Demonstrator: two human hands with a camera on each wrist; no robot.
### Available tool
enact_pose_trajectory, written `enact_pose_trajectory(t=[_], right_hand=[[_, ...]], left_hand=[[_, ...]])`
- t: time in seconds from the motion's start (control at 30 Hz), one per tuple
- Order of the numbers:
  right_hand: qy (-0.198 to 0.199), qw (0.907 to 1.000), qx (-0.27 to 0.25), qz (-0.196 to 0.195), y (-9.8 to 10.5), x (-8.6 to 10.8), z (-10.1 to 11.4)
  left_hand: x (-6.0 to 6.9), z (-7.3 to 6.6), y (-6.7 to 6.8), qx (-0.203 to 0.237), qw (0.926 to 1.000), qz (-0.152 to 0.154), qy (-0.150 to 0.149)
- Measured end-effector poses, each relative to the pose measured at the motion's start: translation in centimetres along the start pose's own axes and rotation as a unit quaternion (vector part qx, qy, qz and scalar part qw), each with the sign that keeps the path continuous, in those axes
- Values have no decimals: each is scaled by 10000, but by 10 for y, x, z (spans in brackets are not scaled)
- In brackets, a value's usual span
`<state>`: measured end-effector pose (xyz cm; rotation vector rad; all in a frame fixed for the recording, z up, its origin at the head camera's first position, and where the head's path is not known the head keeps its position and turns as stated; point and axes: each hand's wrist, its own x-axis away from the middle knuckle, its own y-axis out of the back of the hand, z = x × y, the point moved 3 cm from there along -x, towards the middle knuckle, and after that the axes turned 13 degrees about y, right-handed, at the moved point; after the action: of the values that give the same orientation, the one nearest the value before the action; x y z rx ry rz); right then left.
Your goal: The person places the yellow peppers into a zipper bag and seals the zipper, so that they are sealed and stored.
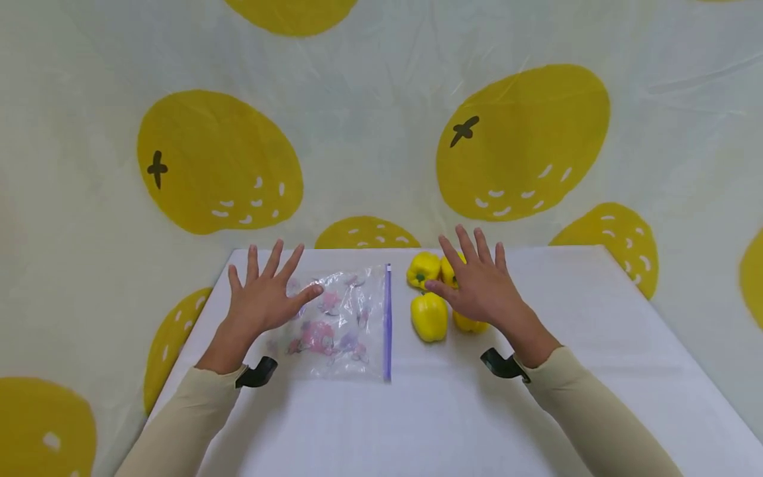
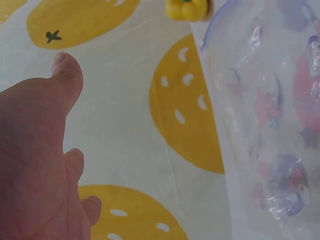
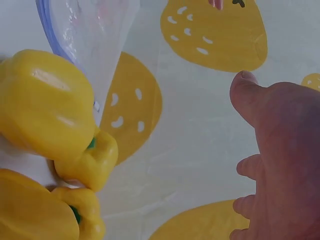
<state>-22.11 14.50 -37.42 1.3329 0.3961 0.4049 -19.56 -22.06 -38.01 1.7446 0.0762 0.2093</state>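
A clear zip bag [image 1: 334, 324] with pink and purple printed figures and a purple zip edge lies flat on the table. Right of it are several yellow bell peppers [image 1: 429, 318], partly covered by the right hand in the head view. The left hand [image 1: 262, 301] hovers over the bag's left side with fingers spread, holding nothing. Fingers likewise spread and empty, the right hand [image 1: 485, 288] is above the peppers. Both the left hand [image 2: 37, 135] and the bag [image 2: 270, 100] show in the left wrist view; the right wrist view has the right hand [image 3: 285, 155] and peppers [image 3: 45, 105].
A white table [image 1: 584, 397] bears the bag and peppers. Behind and beside it hangs a pale sheet [image 1: 369, 132] printed with large yellow fruit. Dark bands are on both wrists, at the ends of beige sleeves.
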Motion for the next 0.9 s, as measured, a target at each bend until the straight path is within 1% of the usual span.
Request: enact_pose_trajectory(t=[0.17, 0.3, 0.4, 0.57, 0.9], right_hand=[[43, 10000, -41, 70, -4, 1, 3], [106, 9999, -117, 44, -7, 0, 7], [130, 9999, -75, 59, -9, -1, 9], [136, 9999, -33, 80, -12, -2, 13], [183, 9996, -190, 78, -22, -3, 21]], left_hand=[[3, -5, -4, 10, 10000, 87, -9], [6, -8, -4, 18, 10000, -32, -34], [7, -11, -6, 3, 10000, -28, -65], [7, -14, -8, 39, 9999, -10, -135], [6, -19, -16, -71, 9998, -18, -178]])
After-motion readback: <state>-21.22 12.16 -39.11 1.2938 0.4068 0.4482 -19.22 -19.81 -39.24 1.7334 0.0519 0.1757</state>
